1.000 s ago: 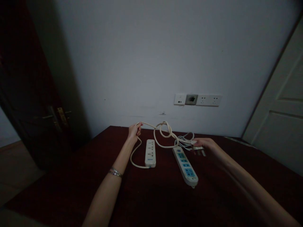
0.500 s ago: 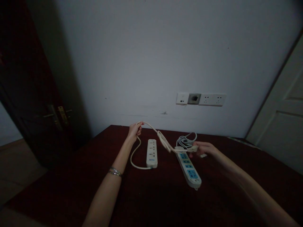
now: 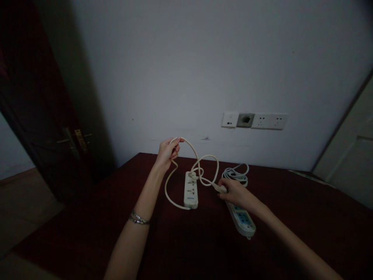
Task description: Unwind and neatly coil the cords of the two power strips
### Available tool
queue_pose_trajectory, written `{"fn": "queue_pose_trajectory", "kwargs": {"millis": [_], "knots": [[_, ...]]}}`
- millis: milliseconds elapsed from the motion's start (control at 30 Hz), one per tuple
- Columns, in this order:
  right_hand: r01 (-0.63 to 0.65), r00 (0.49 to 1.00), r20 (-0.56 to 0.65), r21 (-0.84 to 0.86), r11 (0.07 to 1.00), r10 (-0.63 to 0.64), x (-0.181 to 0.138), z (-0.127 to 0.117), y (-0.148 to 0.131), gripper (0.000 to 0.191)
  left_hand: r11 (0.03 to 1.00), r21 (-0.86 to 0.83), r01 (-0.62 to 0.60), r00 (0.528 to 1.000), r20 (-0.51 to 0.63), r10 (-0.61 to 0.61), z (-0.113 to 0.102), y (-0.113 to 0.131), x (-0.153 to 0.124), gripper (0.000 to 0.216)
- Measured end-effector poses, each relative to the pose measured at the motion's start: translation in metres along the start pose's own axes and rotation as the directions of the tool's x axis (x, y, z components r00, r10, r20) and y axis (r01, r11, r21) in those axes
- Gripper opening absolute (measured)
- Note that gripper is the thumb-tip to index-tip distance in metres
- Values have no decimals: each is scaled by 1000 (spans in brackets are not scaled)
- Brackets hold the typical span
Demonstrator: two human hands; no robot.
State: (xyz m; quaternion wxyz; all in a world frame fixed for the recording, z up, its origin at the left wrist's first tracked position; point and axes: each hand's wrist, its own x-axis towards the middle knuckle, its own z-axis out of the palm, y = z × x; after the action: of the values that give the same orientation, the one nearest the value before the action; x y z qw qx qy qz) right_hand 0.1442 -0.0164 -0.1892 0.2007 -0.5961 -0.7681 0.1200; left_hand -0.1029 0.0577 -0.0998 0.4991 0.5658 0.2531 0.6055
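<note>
My left hand (image 3: 169, 152) is closed on a cream power cord (image 3: 193, 147), lifted above the table's back edge. From there the cord hangs in a curve to the near end of a white power strip (image 3: 190, 196). On its other side it runs in loose loops over the strip's far end. My right hand (image 3: 233, 190) pinches the plug (image 3: 219, 188) at the cord's end. Beneath this hand lies a second power strip (image 3: 243, 221) with blue sockets, its far part covered by the hand. Its coiled grey-white cord (image 3: 236, 174) rests behind.
The dark red table (image 3: 180, 249) meets a pale wall (image 3: 175, 77). Wall sockets (image 3: 268, 121) sit above the table at the right. A dark door (image 3: 43, 116) with handles stands at the left, and a white door (image 3: 355, 163) at the right.
My right hand has moved left and nearer with the plug. The bundled cord has loosened into wider loops over the left strip. My left hand has risen slightly.
</note>
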Motion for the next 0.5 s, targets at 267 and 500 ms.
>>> {"fn": "queue_pose_trajectory", "kwargs": {"millis": [267,500], "knots": [[-4,999,35,170,985,-2,19,27,17,37,998,-42,-55,995,77,58,21,11,-12,24],[22,993,98,416,909,-69,15,24,21,42,983,-141,-114,993,9,116,25,17,-15,20]]}}
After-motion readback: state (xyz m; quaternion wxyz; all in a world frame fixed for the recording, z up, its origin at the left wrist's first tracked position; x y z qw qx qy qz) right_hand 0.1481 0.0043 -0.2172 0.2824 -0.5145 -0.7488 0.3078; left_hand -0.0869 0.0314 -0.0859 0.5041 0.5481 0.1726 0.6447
